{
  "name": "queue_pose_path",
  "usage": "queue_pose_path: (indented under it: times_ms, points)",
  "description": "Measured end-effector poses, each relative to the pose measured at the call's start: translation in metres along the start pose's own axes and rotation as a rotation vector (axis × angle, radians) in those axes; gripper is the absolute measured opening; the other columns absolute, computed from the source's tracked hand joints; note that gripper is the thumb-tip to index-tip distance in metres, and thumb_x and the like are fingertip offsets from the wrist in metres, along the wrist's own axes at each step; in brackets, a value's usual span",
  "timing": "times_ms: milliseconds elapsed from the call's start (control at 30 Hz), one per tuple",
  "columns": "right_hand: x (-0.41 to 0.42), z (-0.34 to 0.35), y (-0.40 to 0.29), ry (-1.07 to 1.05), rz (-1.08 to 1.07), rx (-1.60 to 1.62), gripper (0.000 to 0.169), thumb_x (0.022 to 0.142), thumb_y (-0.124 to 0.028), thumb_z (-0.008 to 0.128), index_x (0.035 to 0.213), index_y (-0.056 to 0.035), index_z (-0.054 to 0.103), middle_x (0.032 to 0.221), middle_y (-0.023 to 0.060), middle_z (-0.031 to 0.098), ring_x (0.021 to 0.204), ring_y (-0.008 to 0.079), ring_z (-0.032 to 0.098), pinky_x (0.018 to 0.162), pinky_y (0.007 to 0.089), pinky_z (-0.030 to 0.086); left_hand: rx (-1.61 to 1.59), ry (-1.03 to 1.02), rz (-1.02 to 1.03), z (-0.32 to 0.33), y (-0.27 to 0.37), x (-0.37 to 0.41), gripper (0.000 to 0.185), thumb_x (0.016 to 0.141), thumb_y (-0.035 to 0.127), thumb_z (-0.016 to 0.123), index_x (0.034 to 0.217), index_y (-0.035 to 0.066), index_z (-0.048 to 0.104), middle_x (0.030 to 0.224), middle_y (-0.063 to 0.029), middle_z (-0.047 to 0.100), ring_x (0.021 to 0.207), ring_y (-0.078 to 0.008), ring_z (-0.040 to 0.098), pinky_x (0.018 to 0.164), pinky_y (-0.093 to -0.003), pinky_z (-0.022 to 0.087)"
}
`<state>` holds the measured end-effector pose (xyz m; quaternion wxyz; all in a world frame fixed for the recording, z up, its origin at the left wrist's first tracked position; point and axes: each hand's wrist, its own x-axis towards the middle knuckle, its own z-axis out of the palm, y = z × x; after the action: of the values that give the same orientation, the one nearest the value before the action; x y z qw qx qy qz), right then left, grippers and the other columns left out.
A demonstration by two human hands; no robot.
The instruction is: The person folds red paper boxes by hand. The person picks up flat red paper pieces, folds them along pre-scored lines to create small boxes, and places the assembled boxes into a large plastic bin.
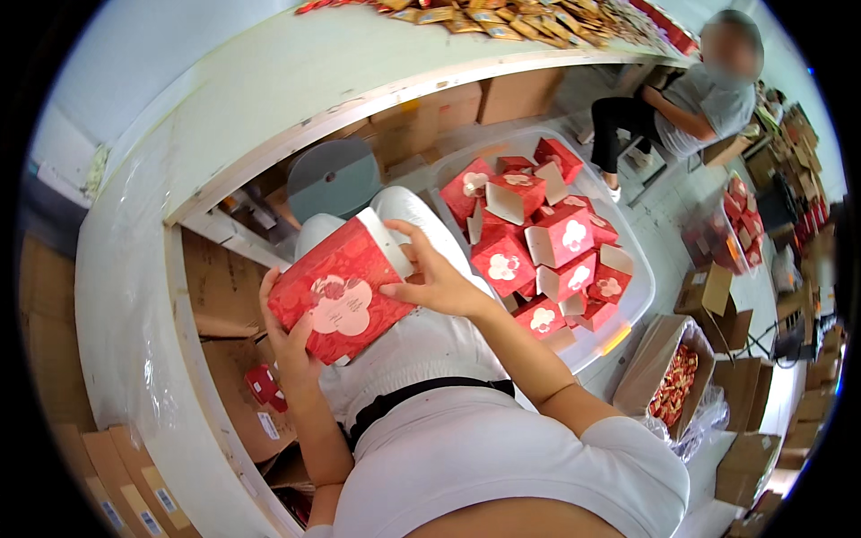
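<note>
A red patterned paperboard box [343, 289] with a pink flower-shaped panel is held above my lap. My left hand [290, 336] grips its left end, thumb on the front face. At the other end, beside the white flap, my right hand [430, 276] has its thumb on the box's edge and its fingers spread near the flap. To the right of my legs, a clear plastic tub [639, 262] holds several similar red boxes [565, 235], some with white flaps standing out.
A white worktable [235, 87] curves ahead and left, with gold sachets [498, 20] heaped on it. A grey stool [334, 178] stands partly under it. A seated person [699, 114] is at upper right. Cardboard cartons [746, 397], one lined carton [639, 370] of small red packets, and another tub [713, 235] lie right.
</note>
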<state>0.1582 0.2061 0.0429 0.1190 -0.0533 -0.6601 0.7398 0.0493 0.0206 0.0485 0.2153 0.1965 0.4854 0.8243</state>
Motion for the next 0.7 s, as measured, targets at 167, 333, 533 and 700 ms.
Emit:
queue_pose_path:
  times_ms: [167, 333, 533, 700]
  points:
    - [0.003, -0.016, 0.016, 0.035, 0.063, 0.189, 0.074, 0.074, -0.007, 0.062, 0.134, -0.0112, 0.018, 0.107, 0.0104, 0.054, 0.096, 0.0141, 0.052, 0.085, 0.0288, 0.041, 0.096, -0.028, 0.007, 0.007, -0.007, 0.0, 0.075, 0.07, 0.009, 0.054, 0.135, 0.008, 0.018, 0.13, -0.0118, 0.029, 0.118, -0.0226, 0.035, 0.099, -0.0361, 0.029]
    - [0.003, -0.066, 0.047, 0.511, -0.009, 1.137, 0.034, 0.081, -0.027, 0.054, 0.11, -0.0111, 0.046, 0.105, 0.0055, 0.054, 0.088, 0.018, 0.053, 0.075, 0.0331, 0.044, 0.099, -0.033, -0.031, -0.001, -0.011, 0.008, 0.078, 0.078, 0.037, 0.057, 0.137, 0.014, 0.011, 0.137, -0.0147, 0.024, 0.121, -0.0292, 0.032, 0.101, -0.0448, 0.024]
    - [-0.036, -0.171, 0.061, 1.293, -0.492, 1.244, 0.034, 0.079, -0.037, 0.055, 0.102, -0.0129, 0.05, 0.099, -0.0005, 0.057, 0.086, 0.0159, 0.052, 0.07, 0.0318, 0.041, 0.451, -0.049, 0.009, -0.034, -0.028, 0.023, 0.05, 0.079, 0.004, 0.052, 0.125, 0.003, 0.034, 0.127, -0.0121, 0.037, 0.117, -0.0238, 0.037, 0.099, -0.0341, 0.028]
    - [-0.076, -0.202, 0.044, 2.001, -0.631, 1.177, 0.047, 0.077, -0.046, 0.056, 0.11, -0.0139, 0.047, 0.109, 0.0032, 0.05, 0.085, 0.0179, 0.051, 0.067, 0.0342, 0.047, 1.267, -0.293, -0.046, -0.069, -0.054, 0.055, 0.057, 0.072, 0.017, 0.064, 0.119, -0.004, 0.041, 0.12, -0.0206, 0.044, 0.113, -0.0315, 0.041, 0.095, -0.0371, 0.032]
